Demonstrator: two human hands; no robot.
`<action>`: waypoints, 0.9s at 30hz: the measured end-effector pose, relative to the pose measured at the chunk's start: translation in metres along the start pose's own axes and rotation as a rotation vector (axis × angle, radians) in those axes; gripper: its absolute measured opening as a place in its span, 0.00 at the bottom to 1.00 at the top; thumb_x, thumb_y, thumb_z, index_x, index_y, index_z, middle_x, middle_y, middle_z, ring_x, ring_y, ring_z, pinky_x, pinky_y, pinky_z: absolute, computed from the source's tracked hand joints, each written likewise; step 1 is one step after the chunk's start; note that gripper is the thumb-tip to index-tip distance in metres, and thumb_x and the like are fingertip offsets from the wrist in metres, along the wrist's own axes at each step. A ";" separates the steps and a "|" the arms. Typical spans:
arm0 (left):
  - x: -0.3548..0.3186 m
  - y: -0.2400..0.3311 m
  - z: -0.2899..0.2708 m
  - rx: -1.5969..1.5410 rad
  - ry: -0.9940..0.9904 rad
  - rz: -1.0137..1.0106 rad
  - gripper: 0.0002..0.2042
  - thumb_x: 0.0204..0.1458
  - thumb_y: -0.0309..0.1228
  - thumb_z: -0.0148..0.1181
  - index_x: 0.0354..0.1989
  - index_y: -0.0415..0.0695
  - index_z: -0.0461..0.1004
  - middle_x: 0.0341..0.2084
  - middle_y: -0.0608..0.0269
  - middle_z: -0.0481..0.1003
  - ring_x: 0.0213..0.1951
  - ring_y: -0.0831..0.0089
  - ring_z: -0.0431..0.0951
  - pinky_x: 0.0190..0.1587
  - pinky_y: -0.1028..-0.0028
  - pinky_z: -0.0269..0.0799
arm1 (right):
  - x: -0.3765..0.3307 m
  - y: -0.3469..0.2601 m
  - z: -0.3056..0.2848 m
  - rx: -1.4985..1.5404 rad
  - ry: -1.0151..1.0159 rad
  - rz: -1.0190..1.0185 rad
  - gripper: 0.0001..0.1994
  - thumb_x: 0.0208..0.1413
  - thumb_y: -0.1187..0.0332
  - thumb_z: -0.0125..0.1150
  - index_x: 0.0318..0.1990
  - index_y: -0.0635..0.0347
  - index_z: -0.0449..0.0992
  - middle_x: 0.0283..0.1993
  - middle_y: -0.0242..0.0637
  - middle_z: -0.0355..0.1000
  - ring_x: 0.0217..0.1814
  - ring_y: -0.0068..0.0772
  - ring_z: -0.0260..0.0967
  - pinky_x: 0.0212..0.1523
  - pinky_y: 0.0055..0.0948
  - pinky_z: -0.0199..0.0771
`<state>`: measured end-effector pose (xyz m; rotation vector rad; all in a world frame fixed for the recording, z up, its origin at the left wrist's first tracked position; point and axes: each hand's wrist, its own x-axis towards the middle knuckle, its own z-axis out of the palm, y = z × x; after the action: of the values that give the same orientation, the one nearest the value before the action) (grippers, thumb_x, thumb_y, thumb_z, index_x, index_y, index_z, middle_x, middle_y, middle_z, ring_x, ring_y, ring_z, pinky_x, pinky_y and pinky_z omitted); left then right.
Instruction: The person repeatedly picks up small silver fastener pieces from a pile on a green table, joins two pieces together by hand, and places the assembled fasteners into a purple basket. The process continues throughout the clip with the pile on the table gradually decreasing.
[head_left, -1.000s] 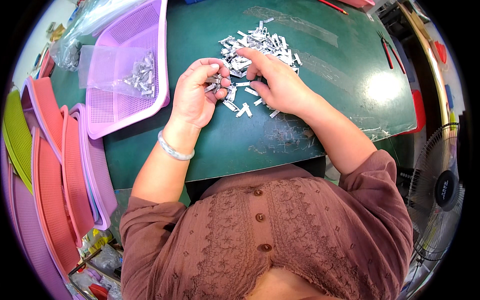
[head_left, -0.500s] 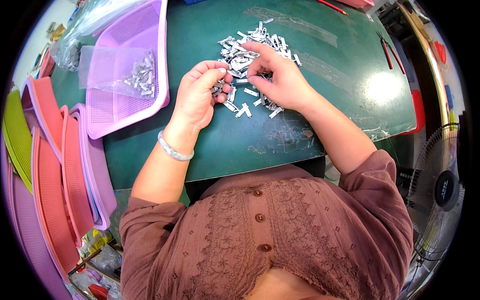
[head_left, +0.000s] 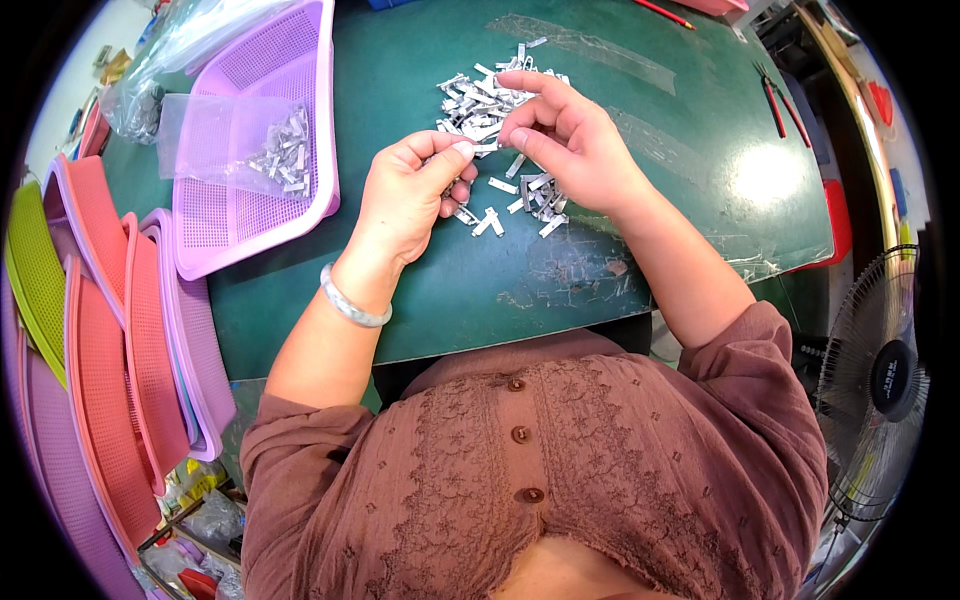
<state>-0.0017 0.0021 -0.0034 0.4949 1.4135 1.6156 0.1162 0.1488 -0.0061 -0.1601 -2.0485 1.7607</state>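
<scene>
Hiding whatever it pinches, the curled left hand (head_left: 415, 190) meets the right hand (head_left: 565, 140), fingers half-closed over shiny metal clips (head_left: 480, 100).

Purple basket (head_left: 215, 215) crowds left; green table (head_left: 690, 130) open right.

Silver metal clips (head_left: 490, 100) on a dark green table (head_left: 690, 150), beside a purple mesh basket (head_left: 300, 60).

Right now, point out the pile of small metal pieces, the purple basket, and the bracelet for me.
pile of small metal pieces (head_left: 478, 100), head view, on the heap's middle.
purple basket (head_left: 222, 228), head view, on its bare mesh floor.
bracelet (head_left: 352, 305), head view, on the band across the left wrist.
</scene>
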 end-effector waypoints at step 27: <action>-0.005 0.001 0.003 -0.117 -0.059 0.043 0.06 0.49 0.25 0.54 0.36 0.38 0.72 0.24 0.65 0.72 0.21 0.84 0.69 0.20 0.87 0.62 | -0.001 -0.002 0.001 0.078 -0.019 0.053 0.25 0.49 0.80 0.53 0.56 0.63 0.58 0.32 0.30 0.67 0.36 0.17 0.64 0.39 0.18 0.63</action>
<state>0.0024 0.0001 -0.0002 0.5028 1.2648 1.6937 0.1170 0.1470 -0.0045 -0.1762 -2.0016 1.8777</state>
